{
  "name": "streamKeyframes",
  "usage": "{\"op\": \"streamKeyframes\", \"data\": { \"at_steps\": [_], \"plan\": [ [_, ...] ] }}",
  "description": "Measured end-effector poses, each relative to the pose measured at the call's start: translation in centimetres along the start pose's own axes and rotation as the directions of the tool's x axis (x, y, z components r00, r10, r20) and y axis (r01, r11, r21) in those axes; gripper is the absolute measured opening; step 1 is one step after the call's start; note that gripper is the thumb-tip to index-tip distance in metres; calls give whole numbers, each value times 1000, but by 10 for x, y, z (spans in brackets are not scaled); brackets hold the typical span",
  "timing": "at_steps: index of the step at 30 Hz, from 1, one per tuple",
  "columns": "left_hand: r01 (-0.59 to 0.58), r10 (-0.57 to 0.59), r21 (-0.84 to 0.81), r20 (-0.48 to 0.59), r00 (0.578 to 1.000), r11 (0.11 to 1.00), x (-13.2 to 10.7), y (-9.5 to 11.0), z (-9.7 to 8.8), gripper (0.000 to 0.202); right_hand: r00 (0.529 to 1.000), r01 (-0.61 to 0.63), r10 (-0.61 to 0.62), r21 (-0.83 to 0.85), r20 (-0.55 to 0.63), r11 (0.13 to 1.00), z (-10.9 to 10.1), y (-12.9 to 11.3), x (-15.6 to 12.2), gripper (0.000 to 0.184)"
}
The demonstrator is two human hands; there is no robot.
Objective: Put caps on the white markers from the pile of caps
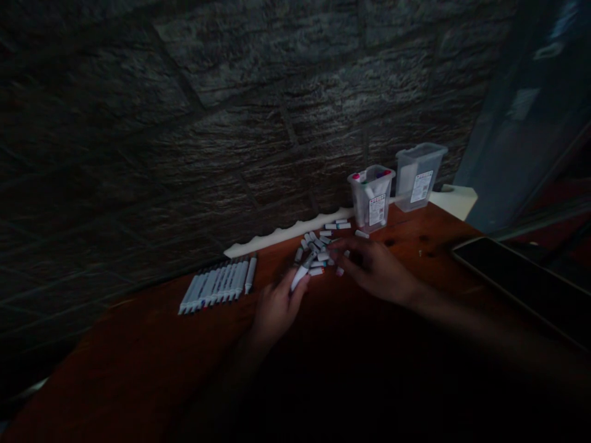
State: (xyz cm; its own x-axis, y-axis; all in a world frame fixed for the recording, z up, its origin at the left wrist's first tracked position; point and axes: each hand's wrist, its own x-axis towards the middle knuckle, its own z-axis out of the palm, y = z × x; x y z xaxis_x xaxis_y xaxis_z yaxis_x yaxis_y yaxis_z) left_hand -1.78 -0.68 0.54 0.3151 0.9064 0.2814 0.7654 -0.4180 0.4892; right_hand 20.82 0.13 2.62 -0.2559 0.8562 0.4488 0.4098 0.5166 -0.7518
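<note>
My left hand (277,304) is closed around a white marker (301,277), its upper end tilted towards a heap of marker caps (318,239). Over the right side of that heap, my right hand (369,264) has its thumb and forefinger drawn together at the tips. Whatever sits between those fingertips is too small and dark to make out. The caps are mostly white or grey, a few with coloured bands. Left of my hands, a row of white markers (217,284) lies side by side on the wooden table (138,344).
A clear plastic box (362,203) holding some coloured items stands behind the caps. Another clear box (410,184) is to its right. A dark flat device (517,277) lies at the right. A white wavy-edged strip (286,231) runs along the stone-patterned wall (231,123).
</note>
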Motion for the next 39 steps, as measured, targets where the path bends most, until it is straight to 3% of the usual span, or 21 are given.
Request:
{"op": "streamKeyframes", "data": {
  "at_steps": [3,6,8,10,17,22,25,28,32,35,39],
  "plan": [
    [72,-94,-324,-52,994,943,1,6,1,35,995,11,-4,-70,97,997,0,-3,-2,21],
    [161,-257,-684,-41,966,711,4,8,3,42,984,24,-10,-78,176,997,3,-8,-4,20],
    [150,-287,-774,-43,957,615,6,7,5,40,984,24,-12,-69,179,997,4,-9,-6,18],
    [114,-272,-780,-74,959,615,8,5,5,38,983,29,-11,-92,183,995,5,-7,-6,17],
    [102,-281,-625,-196,939,774,7,1,6,46,945,54,32,-251,327,966,8,12,-10,18],
    [55,-238,-567,-253,938,822,3,2,11,42,931,132,-17,-294,365,946,12,12,-11,17],
    [79,-272,-645,-205,940,760,3,4,10,43,952,72,-3,-212,306,975,14,10,-10,15],
    [60,-254,-781,-129,958,622,3,9,11,41,985,-88,83,32,152,996,15,5,-6,12],
    [76,-191,-902,-7,982,425,-3,21,12,37,971,-238,234,383,58,893,15,-4,-3,15],
    [105,-172,-917,41,984,385,-6,28,13,37,968,-243,244,490,61,837,17,-8,-4,16],
    [83,-166,-915,17,986,396,-7,31,10,38,973,-225,216,513,79,829,20,-12,-6,14]
  ]
}}
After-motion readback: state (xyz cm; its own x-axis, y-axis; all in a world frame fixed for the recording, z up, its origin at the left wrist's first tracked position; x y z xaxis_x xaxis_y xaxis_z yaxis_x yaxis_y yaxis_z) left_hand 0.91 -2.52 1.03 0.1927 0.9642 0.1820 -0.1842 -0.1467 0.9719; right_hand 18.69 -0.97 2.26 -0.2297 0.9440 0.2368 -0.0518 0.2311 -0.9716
